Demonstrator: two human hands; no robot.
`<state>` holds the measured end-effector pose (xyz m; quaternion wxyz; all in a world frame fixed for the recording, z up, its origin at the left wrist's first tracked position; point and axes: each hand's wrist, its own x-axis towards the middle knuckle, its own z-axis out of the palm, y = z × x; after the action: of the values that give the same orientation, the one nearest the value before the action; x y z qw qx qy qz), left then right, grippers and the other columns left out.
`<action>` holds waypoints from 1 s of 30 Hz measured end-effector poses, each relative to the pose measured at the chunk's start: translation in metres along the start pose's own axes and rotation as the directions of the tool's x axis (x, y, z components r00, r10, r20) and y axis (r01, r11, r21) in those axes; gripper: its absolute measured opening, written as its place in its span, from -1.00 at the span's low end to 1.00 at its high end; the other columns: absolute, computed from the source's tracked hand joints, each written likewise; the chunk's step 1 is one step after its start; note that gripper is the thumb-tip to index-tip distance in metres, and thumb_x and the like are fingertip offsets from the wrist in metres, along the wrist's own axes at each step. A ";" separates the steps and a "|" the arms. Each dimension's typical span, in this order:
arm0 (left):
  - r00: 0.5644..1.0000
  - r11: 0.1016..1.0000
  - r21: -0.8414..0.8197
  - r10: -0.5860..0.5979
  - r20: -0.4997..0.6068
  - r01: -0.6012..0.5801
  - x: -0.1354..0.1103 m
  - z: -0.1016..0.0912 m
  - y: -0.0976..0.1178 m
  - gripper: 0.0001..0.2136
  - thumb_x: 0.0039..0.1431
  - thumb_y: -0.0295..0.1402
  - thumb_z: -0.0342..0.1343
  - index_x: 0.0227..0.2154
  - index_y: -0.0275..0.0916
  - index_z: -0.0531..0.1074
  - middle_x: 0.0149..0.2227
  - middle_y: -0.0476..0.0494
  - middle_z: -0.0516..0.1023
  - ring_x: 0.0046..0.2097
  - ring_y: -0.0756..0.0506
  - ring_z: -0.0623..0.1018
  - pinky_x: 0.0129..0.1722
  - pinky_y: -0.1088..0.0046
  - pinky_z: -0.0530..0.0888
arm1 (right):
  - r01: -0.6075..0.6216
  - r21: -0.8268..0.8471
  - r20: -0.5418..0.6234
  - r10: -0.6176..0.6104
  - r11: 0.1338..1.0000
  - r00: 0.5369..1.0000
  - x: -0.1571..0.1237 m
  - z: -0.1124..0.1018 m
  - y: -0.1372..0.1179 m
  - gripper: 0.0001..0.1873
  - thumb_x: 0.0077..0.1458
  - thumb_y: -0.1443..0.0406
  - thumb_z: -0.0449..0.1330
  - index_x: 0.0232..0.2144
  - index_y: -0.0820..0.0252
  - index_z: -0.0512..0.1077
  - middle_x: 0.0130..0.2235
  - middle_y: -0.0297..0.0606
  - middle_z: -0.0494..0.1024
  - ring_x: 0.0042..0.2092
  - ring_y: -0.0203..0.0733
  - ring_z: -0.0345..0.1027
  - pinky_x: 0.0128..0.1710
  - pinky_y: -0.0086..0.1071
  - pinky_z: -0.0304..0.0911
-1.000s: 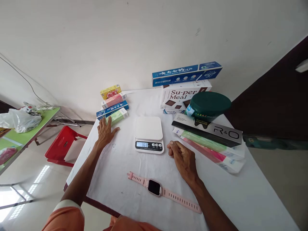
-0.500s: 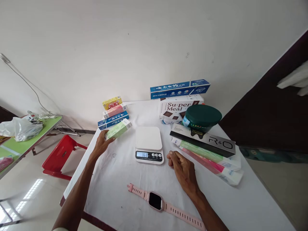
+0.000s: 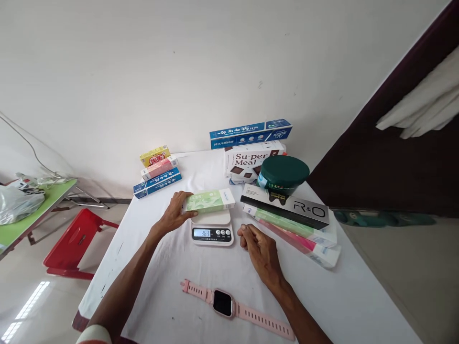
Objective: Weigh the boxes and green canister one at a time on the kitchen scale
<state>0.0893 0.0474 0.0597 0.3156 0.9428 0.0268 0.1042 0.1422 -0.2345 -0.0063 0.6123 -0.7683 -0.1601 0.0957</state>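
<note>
My left hand grips the left end of a light green box and holds it level just over the platform of a small white kitchen scale. The scale's display reads 363. I cannot tell whether the box touches the platform. My right hand rests on the white tablecloth just right of the scale, fingers loosely curled with nothing visible in them. A pink smartwatch lies flat on the cloth nearer to me.
Left of the scale lie a blue box, a pink box and a yellow box. Right of it are a dark green tub, an "R&O" box, long boxes, a "Su-per Meal" box. A red stool stands at left.
My left hand took the green box from the left stack and carried it right, over the scale. My right hand stayed beside the scale. The view shifted slightly.
</note>
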 end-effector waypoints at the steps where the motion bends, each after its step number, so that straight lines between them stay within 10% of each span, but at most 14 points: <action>1: 1.000 1.000 0.012 0.007 0.007 -0.007 0.001 0.001 0.000 -0.59 0.25 -0.20 0.25 0.11 -0.15 0.37 0.00 -0.19 0.47 0.05 -0.25 0.43 0.09 0.10 0.43 | -0.001 0.001 0.002 0.001 1.000 1.000 0.000 0.000 0.000 -0.41 0.35 -0.18 0.01 -0.46 0.11 0.40 -0.55 -0.37 0.37 -0.54 -0.25 0.17 -0.50 -0.37 0.13; 13: 0.996 0.990 -0.126 -0.070 -0.056 0.063 -0.003 -0.004 -0.005 -0.27 0.10 0.07 0.35 0.27 -0.11 0.31 0.24 -0.27 0.41 0.30 -0.30 0.38 0.30 0.03 0.34 | -0.033 -0.003 0.004 0.033 0.999 0.999 -0.001 0.000 -0.003 -0.43 0.36 -0.16 0.01 -0.44 0.11 0.40 -0.54 -0.37 0.37 -0.51 -0.25 0.20 -0.50 -0.37 0.10; 18: 0.890 0.891 -0.402 -0.344 -0.300 0.209 -0.020 0.001 -0.027 -0.40 0.42 0.16 -0.17 0.16 -0.22 0.40 0.16 -0.34 0.52 0.18 -0.24 0.53 0.16 0.13 0.47 | -0.036 -0.016 0.003 0.036 0.999 0.999 -0.001 -0.001 -0.004 -0.44 0.36 -0.16 0.01 -0.44 0.11 0.41 -0.53 -0.35 0.38 -0.50 -0.23 0.22 -0.48 -0.37 0.12; 30: 0.832 0.899 -0.389 -0.366 -0.416 0.201 -0.030 0.029 -0.053 -0.38 0.38 0.23 -0.14 -0.02 -0.22 0.51 -0.06 -0.27 0.63 -0.01 -0.21 0.61 0.07 0.15 0.52 | -0.045 -0.026 0.010 0.045 0.999 0.999 0.000 0.000 0.003 -0.43 0.36 -0.17 0.03 -0.43 0.12 0.42 -0.52 -0.36 0.38 -0.48 -0.24 0.24 -0.48 -0.39 0.14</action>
<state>0.0667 0.0693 -0.0006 0.4639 0.8060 0.2276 0.2887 0.1424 -0.2349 -0.0089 0.5994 -0.7789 -0.1472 0.1113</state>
